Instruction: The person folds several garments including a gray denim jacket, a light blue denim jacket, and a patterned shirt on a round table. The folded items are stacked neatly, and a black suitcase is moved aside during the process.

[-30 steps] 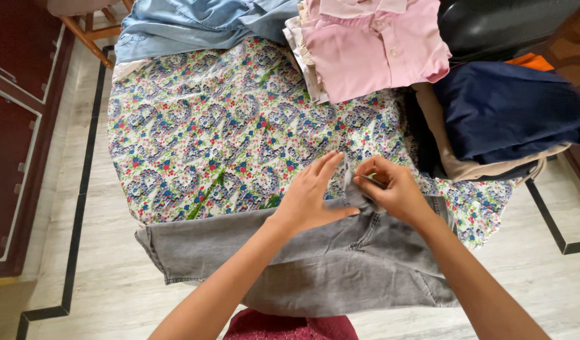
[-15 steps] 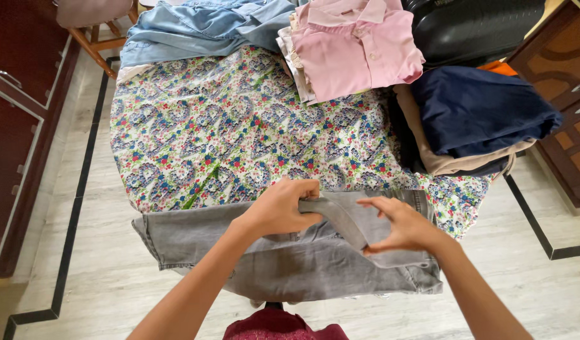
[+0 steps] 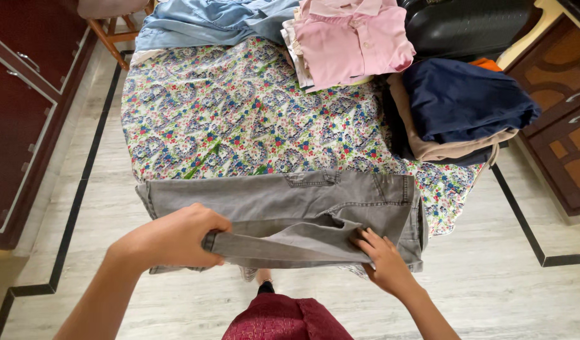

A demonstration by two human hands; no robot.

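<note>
Both hands point(image 3: 170, 239) point(image 3: 381, 261) on grey jeans point(image 3: 302, 201), long axis left-right.

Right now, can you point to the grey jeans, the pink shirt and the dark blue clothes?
grey jeans point(image 3: 290, 198), head view, on the flat leg panel.
pink shirt point(image 3: 350, 41), head view, on the folded front.
dark blue clothes point(image 3: 466, 97), head view, on the top of the pile.

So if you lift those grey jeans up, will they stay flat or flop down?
Probably flop: the grey jeans already sag and crease between the left hand and right hand. The thick stitched denim likely feels fairly heavy. It seems unlikely to slip, since the cloth looks rough.
</note>
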